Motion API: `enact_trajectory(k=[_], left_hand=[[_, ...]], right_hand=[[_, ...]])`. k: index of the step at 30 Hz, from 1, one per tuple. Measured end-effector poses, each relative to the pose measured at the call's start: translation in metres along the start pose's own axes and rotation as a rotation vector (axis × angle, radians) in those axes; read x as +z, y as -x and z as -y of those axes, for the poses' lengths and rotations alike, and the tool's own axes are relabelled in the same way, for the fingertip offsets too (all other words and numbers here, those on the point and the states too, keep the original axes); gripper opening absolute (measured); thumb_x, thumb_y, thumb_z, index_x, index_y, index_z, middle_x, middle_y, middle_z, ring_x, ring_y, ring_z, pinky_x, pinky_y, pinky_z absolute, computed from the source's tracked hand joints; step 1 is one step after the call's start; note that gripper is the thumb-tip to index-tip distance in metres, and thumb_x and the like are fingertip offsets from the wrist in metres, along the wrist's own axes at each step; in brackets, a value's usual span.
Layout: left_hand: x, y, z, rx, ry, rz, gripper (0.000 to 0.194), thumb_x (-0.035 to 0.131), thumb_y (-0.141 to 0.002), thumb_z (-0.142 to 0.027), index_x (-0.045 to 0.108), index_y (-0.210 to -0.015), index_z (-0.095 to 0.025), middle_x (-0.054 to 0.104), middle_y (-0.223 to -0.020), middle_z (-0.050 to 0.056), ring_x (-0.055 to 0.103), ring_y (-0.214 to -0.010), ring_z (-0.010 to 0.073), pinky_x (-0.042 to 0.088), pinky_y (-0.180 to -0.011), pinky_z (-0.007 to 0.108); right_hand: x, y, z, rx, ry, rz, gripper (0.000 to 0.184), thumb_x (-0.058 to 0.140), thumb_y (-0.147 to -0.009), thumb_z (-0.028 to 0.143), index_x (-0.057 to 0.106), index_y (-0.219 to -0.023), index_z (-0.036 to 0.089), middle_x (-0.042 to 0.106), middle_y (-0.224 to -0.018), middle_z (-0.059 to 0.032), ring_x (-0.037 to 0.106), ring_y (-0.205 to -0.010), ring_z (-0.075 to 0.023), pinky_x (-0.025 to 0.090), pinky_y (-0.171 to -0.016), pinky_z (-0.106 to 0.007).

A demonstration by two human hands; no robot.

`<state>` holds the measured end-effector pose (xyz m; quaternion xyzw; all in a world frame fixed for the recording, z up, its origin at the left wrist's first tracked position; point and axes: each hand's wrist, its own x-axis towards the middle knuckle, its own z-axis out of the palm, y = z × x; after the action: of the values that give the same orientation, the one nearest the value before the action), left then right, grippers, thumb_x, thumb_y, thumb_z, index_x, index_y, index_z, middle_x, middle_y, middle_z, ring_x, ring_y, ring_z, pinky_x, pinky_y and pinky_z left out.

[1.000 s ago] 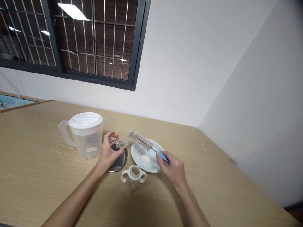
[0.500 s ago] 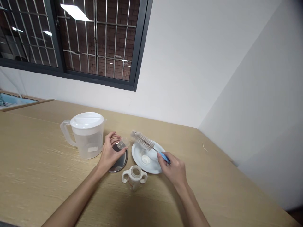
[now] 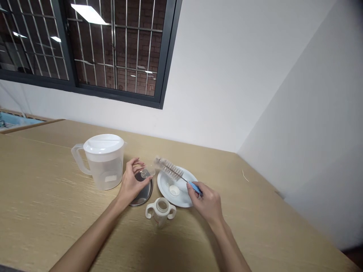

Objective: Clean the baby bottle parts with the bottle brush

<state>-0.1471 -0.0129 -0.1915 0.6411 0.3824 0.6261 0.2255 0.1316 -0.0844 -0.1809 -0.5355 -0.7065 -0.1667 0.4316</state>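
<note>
Between the thumb and fingers of my left hand [image 3: 133, 179] is a small clear plastic cap [image 3: 149, 171], held above a round metal tray [image 3: 143, 196]. My right hand [image 3: 207, 200] grips the blue handle of a bottle brush [image 3: 171, 169]. Its white bristles point left, the tip close to the cap's open side; whether they touch I cannot tell. Beneath the brush lies a pale blue plate [image 3: 185, 200] with a small white ring-shaped piece [image 3: 174, 190] on it. A baby bottle [image 3: 161, 210] with two side handles stands upright without a top, nearer to me, between my forearms.
A lidded translucent pitcher [image 3: 104, 162] stands left of my left hand, its handle facing left. On the right of the wooden table [image 3: 255, 219] lies a thin pale strip [image 3: 245, 176]. A wall and a barred window [image 3: 119, 49] are behind the table.
The brush has shifted slightly left, its tip nearer the clear cap. My left hand keeps its hold on the cap, nearly still.
</note>
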Motion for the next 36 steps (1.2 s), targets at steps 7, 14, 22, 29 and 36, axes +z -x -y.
enact_trajectory(k=[7, 14, 22, 29, 36], left_hand=[[-0.0014, -0.0006, 0.0013, 0.001, -0.030, -0.001, 0.077, 0.081, -0.069, -0.030, 0.035, -0.130, -0.025, 0.059, -0.116, 0.008, 0.066, -0.105, 0.0209, 0.055, -0.096, 0.042], [-0.0014, -0.0003, 0.0001, 0.007, -0.056, 0.001, 0.077, 0.080, -0.070, -0.031, 0.034, -0.131, -0.024, 0.059, -0.116, 0.008, 0.066, -0.105, 0.0211, 0.055, -0.096, 0.043], [-0.0027, 0.0001, -0.0008, -0.008, -0.091, 0.014, 0.076, 0.079, -0.071, -0.031, 0.033, -0.131, -0.024, 0.059, -0.116, 0.008, 0.066, -0.106, 0.0209, 0.054, -0.096, 0.042], [-0.0029, 0.0003, 0.0000, -0.012, -0.118, 0.017, 0.080, 0.081, -0.068, -0.029, 0.033, -0.131, -0.024, 0.060, -0.116, 0.007, 0.066, -0.106, 0.0209, 0.054, -0.096, 0.042], [-0.0031, 0.0005, 0.0019, 0.002, -0.129, 0.013, 0.079, 0.080, -0.070, -0.030, 0.033, -0.132, -0.024, 0.060, -0.116, 0.008, 0.065, -0.107, 0.0215, 0.054, -0.096, 0.043]], right_hand=[[-0.0015, -0.0001, 0.0024, -0.032, -0.054, -0.008, 0.022, 0.059, -0.091, 0.035, 0.070, -0.084, 0.017, 0.059, -0.056, 0.0022, 0.053, -0.049, -0.0086, 0.037, -0.053, -0.020], [0.0013, 0.0005, 0.0037, -0.029, -0.030, 0.036, 0.026, 0.056, -0.092, 0.037, 0.071, -0.083, 0.017, 0.060, -0.056, 0.0007, 0.054, -0.049, -0.0096, 0.037, -0.054, -0.020], [-0.0019, 0.0000, 0.0020, 0.011, -0.023, -0.012, 0.025, 0.057, -0.091, 0.037, 0.071, -0.084, 0.017, 0.061, -0.058, 0.0013, 0.054, -0.050, -0.0089, 0.037, -0.054, -0.020], [0.0009, -0.0009, 0.0073, -0.063, -0.029, 0.047, 0.026, 0.056, -0.092, 0.036, 0.070, -0.083, 0.017, 0.060, -0.056, 0.0014, 0.053, -0.049, -0.0087, 0.037, -0.054, -0.020], [-0.0009, 0.0005, -0.0004, 0.031, 0.012, -0.010, 0.027, 0.056, -0.091, 0.039, 0.071, -0.082, 0.018, 0.064, -0.060, -0.0005, 0.057, -0.052, -0.0104, 0.038, -0.054, -0.021]])
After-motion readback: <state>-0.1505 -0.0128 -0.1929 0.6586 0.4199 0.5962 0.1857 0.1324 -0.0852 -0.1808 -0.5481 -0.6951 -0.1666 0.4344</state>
